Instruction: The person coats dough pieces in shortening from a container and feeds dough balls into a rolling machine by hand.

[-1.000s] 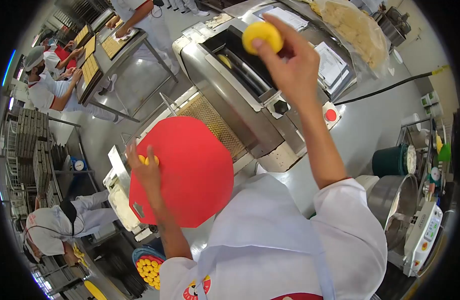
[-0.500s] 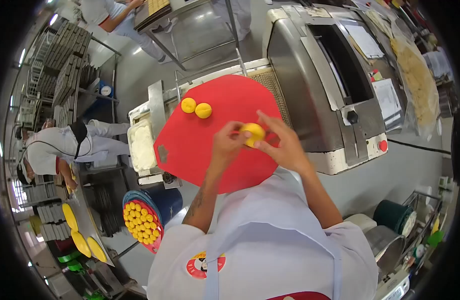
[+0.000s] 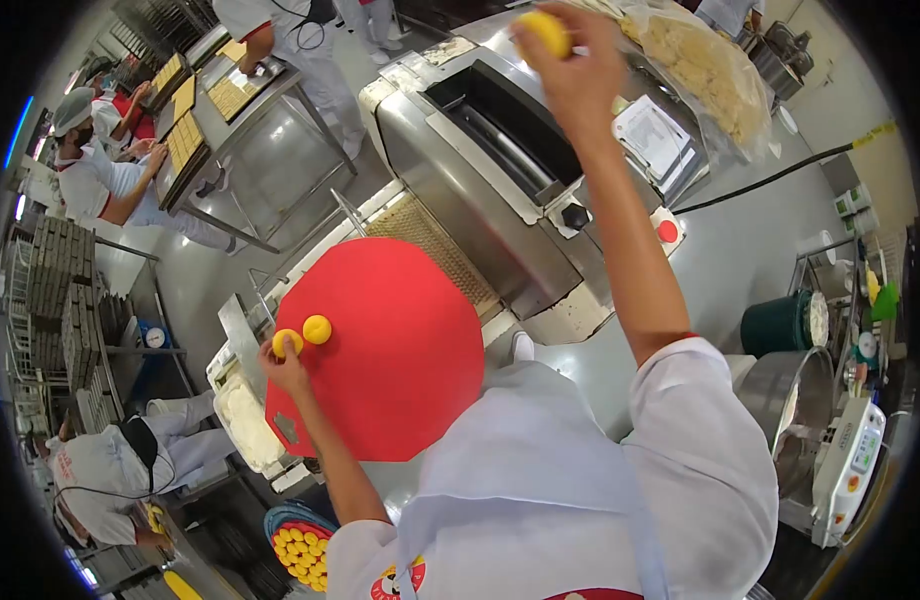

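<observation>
One yellow ball (image 3: 545, 36) is held up by the right hand (image 3: 586, 66), fingers and thumb closed on it, near the far end of the dark opening (image 3: 521, 108) in the steel machine (image 3: 445, 200); motion blurs it, and its height over the rim cannot be told. The left hand (image 3: 288, 373) is well apart from the right, its fingers set about a second ball (image 3: 287, 343) near the edge of the red board (image 3: 410, 350); whether that ball is lifted or only resting cannot be told. Just beside it sits a third ball (image 3: 317, 329), untouched. The board is in front of the apron, close to the mesh belt (image 3: 420, 238). More balls fill a red-lined bucket (image 3: 280, 520) down by the left sleeve. The step in hand appears to be handling two balls at once, one raised beside the machine, the other attended to on the board. As a judgement, the next move calls for a light but sure grip on the raised ball, with the fingers clear of the roller (image 3: 505, 150) inside the opening, and a gentle left touch so the neighbouring ball is not knocked.
</observation>
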The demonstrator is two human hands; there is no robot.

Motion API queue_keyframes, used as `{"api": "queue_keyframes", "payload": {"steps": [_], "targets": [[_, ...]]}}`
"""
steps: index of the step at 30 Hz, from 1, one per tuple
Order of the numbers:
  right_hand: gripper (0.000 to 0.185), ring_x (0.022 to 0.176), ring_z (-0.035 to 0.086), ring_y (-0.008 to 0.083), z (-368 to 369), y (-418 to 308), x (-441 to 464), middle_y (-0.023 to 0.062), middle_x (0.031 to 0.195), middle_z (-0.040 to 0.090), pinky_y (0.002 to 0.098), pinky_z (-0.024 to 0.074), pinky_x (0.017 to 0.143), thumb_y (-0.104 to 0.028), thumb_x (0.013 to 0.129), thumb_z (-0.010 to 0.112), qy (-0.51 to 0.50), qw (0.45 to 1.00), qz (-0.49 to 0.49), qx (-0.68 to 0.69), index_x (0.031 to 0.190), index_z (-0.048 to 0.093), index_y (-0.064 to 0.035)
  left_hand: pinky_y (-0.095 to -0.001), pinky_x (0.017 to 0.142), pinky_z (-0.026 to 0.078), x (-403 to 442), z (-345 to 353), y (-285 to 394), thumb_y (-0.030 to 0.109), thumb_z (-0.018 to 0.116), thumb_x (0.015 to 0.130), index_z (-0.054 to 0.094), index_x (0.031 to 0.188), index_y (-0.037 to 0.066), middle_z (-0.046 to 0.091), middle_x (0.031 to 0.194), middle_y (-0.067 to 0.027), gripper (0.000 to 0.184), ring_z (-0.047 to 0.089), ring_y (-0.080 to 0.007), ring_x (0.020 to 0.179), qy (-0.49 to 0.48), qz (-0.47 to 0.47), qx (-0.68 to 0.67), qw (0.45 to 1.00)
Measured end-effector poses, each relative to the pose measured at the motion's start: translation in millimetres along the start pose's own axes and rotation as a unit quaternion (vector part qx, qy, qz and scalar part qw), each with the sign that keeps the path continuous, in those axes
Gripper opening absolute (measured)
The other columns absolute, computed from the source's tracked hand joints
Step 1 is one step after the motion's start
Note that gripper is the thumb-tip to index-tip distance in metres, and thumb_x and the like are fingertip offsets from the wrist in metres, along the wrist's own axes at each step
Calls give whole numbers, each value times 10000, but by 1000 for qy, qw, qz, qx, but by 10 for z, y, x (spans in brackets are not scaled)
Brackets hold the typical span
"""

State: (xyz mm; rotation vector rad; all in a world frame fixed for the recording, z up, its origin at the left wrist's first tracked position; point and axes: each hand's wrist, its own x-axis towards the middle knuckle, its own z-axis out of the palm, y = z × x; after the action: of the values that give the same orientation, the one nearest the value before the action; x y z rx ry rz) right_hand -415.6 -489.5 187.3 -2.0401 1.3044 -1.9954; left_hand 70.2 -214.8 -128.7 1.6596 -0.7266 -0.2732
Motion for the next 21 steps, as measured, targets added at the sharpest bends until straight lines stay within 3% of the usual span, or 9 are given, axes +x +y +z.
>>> {"api": "queue_keyframes", "payload": {"steps": [3,7,9,12,13,15,17,18,21], "targets": [[395,781,611,220,113,213,-313,103,1018,638,333,508,695,-263,793,821,-49,996,0,-74,1110,689,-68,-319,645,650,-253,168,762,161,726,917,500,1205,-12,596,1096,-112,405,649,-185,913,92,-40,-113,988],[543,792,595,148,-176,-626,-1074,85,1026,593,298,497,689,-300,801,813,-227,933,241,144,1248,644,-45,-312,819,600,-907,857,2170,132,706,931,529,1290,-12,607,1198,-121,425,652,-182,994,-25,4,-172,985],[574,830,599,115,-183,-984,-1620,64,1052,603,267,500,690,-243,807,816,-401,862,192,242,1307,609,-50,-390,1001,494,-1228,1149,2593,224,649,980,582,1281,7,596,1287,-140,378,611,-233,1142,-160,54,-137,976],[635,925,610,109,-292,-991,-1497,72,1145,614,268,515,732,-184,817,808,-377,869,187,262,1381,547,-52,-463,1123,345,-1267,1321,2868,338,570,1017,616,1270,20,584,1332,-152,408,503,-283,1307,-211,223,-128,943],[634,989,612,129,-424,-965,-1263,76,1228,605,277,540,769,-139,837,785,-350,879,274,172,1405,518,-49,-491,1181,229,-1143,1262,2715,457,488,1027,583,1323,22,539,1405,-162,534,383,-311,1411,-172,154,-137,963],[513,893,642,129,-544,-740,-780,51,1088,672,252,566,766,-119,868,754,-116,949,184,227,1344,572,-61,-515,1176,238,-726,1042,2358,472,486,1020,548,1366,16,490,1446,-202,576,384,-356,1406,-48,187,124,973],[492,904,663,145,-644,-472,-458,66,1040,686,265,559,748,-119,868,763,-14,985,141,100,1329,593,-90,-536,1168,245,-302,709,1202,473,512,1005,537,1357,-4,449,1457,-260,593,371,-417,1397,52,183,385,903],[504,960,692,205,-598,-287,-367,117,1034,726,329,558,804,-256,812,817,33,994,63,85,1250,651,-71,-544,1160,248,-191,489,693,453,539,997,529,1359,-8,449,1444,-279,586,374,-438,1384,-22,122,422,898],[478,893,669,223,-714,119,-609,111,990,719,363,529,805,-337,848,763,-151,974,9,-168,1237,661,-78,-527,1086,355,-297,218,55,373,609,980,521,1324,-23,540,1323,-277,532,491,-434,1265,-126,126,346,921]]}}
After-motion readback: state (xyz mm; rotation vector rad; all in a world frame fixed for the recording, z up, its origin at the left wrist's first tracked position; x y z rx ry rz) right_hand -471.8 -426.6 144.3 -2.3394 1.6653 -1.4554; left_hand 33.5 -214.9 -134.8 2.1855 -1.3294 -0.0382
